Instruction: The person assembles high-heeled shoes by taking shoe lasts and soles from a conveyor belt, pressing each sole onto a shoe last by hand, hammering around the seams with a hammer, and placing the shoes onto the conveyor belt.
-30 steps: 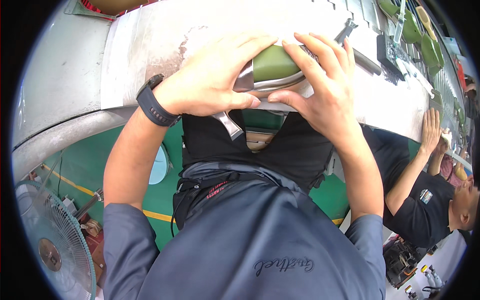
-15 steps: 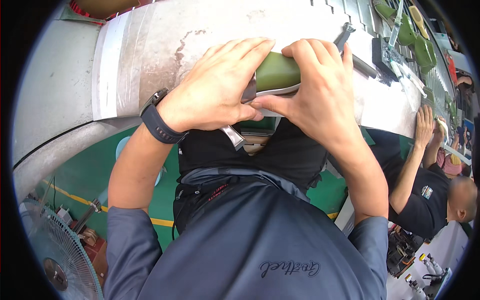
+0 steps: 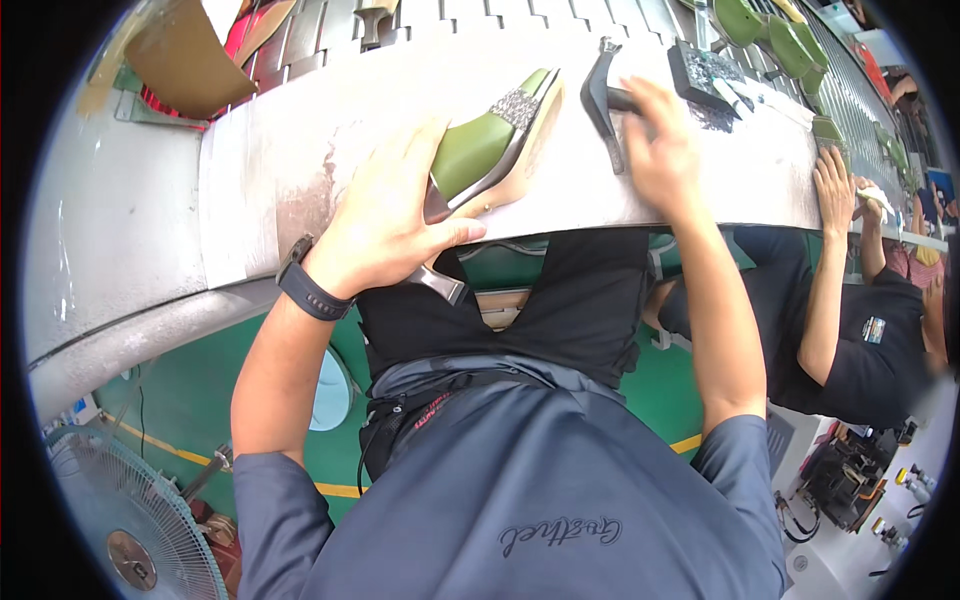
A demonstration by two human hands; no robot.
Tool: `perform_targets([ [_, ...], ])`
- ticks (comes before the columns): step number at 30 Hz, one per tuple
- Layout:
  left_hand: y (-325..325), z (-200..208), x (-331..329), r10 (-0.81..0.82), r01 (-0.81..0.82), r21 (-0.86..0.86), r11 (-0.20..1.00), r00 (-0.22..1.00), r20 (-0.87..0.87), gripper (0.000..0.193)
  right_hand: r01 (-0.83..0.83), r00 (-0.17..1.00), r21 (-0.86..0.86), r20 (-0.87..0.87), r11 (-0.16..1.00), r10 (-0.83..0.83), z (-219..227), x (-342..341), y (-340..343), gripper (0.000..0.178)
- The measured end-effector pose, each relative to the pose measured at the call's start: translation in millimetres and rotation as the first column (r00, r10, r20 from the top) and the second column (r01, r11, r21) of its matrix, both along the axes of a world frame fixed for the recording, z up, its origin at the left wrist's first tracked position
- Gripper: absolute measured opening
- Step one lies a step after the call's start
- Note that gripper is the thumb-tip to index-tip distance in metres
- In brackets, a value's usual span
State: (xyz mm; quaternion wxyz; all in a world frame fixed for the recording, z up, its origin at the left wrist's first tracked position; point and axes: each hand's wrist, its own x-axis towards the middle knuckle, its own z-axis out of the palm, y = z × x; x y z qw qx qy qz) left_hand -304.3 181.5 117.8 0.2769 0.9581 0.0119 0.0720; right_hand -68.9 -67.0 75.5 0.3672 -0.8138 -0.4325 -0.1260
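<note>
A green pump with a glittery grey band and a metallic-looking heel lies on its side at the bench's near edge. A tan form fills it. My left hand is closed around its heel end, thumb along the near side; the heel sticks out below the palm. To the right lies a dark hammer with a long curved head. My right hand is at its short visible handle and covers the rest. Motion blurs these fingers, so I cannot tell whether they grip it.
A black block with dark bits around it sits beyond my right hand. More green shoe parts lie on the slatted conveyor at the far right. A brown curved piece is at the far left. A co-worker's hand rests on the bench at right.
My right hand has let go of the pump and moved right to the hammer. The pump, now mostly uncovered, stays in my left hand. The view has shifted slightly.
</note>
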Motion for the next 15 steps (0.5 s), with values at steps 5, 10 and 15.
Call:
perform_targets([
  [5,-9,10,30,-0.029,0.029,0.03,0.999,1.0,0.011,0.107,0.026,0.974,-0.212,0.223,0.977,0.022,5,-12,1,0.054],
  [10,-18,12,51,-0.11,0.105,0.062,0.993,0.989,0.096,0.109,0.091,0.996,-0.282,0.012,0.955,-0.091,10,-32,5,0.042],
  [15,-20,18,54,-0.098,0.099,-0.047,0.994,0.995,0.022,0.108,-0.099,0.895,0.22,-0.408,0.97,0.184,39,-76,4,0.034],
])
